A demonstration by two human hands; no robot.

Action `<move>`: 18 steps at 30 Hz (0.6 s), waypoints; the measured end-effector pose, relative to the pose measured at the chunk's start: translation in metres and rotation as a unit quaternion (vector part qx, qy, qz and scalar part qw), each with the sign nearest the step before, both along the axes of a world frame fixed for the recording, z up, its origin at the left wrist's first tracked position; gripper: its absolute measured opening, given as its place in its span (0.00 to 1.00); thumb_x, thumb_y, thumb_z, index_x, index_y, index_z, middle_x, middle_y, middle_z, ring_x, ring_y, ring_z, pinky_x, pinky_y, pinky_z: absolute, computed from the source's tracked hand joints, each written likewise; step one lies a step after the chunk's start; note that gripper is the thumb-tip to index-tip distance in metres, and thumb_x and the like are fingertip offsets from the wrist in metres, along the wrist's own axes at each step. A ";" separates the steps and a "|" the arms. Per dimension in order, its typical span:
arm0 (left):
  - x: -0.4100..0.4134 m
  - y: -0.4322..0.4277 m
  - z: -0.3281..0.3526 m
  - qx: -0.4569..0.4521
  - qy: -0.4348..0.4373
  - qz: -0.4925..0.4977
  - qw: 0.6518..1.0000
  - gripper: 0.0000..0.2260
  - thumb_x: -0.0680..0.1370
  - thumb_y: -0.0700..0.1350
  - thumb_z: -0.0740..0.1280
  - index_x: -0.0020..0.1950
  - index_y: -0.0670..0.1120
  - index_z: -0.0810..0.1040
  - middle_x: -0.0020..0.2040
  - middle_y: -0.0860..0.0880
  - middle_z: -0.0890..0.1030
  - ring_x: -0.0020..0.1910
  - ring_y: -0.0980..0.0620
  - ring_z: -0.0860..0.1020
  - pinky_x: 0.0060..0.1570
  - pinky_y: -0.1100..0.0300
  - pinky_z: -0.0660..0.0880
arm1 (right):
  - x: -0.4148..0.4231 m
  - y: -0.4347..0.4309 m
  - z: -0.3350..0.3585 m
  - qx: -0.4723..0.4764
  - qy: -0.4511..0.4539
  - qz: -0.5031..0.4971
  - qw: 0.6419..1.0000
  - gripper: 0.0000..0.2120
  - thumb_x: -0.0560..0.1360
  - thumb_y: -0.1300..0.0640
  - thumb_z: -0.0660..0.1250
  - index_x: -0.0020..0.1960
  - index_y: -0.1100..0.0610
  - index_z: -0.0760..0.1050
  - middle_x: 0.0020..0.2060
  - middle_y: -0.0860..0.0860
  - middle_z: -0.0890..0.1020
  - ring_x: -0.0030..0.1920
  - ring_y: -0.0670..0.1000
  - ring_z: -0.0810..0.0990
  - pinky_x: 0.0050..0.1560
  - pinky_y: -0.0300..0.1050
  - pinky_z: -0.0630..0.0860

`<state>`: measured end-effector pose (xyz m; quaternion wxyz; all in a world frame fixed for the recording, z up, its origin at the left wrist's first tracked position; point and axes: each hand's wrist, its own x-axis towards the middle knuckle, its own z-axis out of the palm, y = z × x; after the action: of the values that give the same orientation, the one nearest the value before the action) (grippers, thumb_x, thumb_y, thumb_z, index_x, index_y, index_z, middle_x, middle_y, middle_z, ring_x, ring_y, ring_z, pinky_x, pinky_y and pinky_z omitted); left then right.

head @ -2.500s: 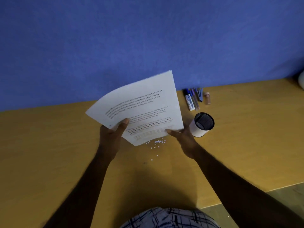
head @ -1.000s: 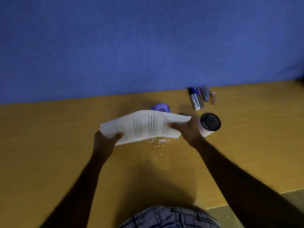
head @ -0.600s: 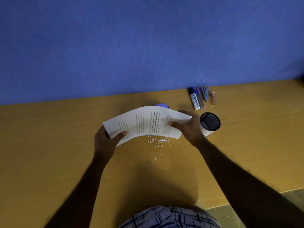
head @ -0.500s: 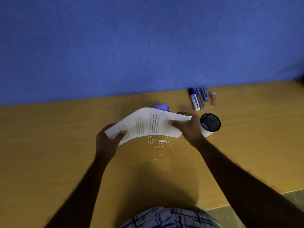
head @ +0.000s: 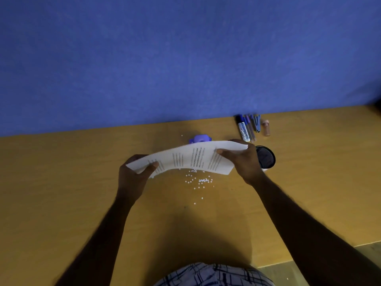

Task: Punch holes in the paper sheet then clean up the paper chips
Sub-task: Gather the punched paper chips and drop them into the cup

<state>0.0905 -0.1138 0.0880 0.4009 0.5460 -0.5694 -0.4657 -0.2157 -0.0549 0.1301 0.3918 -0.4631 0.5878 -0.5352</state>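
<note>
A printed white paper sheet (head: 185, 158) hangs curved, nearly flat, just above the yellow table (head: 61, 193). My left hand (head: 134, 176) grips its left end and my right hand (head: 243, 159) grips its right end. Several small white paper chips (head: 199, 181) lie scattered on the table below the sheet's near edge. A purple hole punch (head: 200, 138) stands behind the sheet, mostly hidden by it.
A white cup with a dark inside (head: 266, 157) stands just right of my right hand. Markers and pens (head: 247, 127) and a small pink bottle (head: 266, 127) lie by the blue wall (head: 185, 58). The table's front edge runs at lower right.
The sheet has come down from an upright tilt to a low, bowed spread over the chips. Both hands lowered with it and drew slightly apart.
</note>
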 end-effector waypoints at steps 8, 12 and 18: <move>0.010 0.020 -0.038 0.144 0.099 0.038 0.984 0.34 0.68 0.37 0.77 0.70 0.47 0.67 0.68 0.49 0.74 0.67 0.52 0.72 0.59 0.54 0.74 | -0.020 0.035 -0.019 0.053 -0.192 -0.072 0.977 0.15 0.69 0.67 0.73 0.56 0.65 0.80 0.54 0.62 0.83 0.55 0.63 0.82 0.57 0.61 0.78; -0.019 0.053 -0.048 0.179 0.149 -0.036 0.972 0.21 0.72 0.39 0.74 0.63 0.52 0.75 0.61 0.48 0.80 0.62 0.51 0.78 0.51 0.61 0.78 | -0.004 0.051 -0.029 0.070 -0.293 -0.068 0.951 0.18 0.74 0.69 0.67 0.64 0.65 0.75 0.62 0.63 0.79 0.63 0.66 0.76 0.65 0.64 0.72; -0.056 0.068 -0.031 0.180 0.252 -0.004 0.951 0.10 0.79 0.41 0.64 0.60 0.43 0.77 0.55 0.46 0.83 0.56 0.47 0.81 0.49 0.57 0.80 | 0.017 0.063 -0.035 0.068 -0.369 -0.051 0.925 0.19 0.78 0.66 0.63 0.69 0.60 0.72 0.65 0.60 0.77 0.65 0.63 0.76 0.64 0.64 0.73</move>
<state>0.0348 -0.0455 0.0567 0.4243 0.4715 -0.3589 -0.6847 -0.1983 0.0078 0.0956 0.5842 -0.1745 0.4592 -0.6460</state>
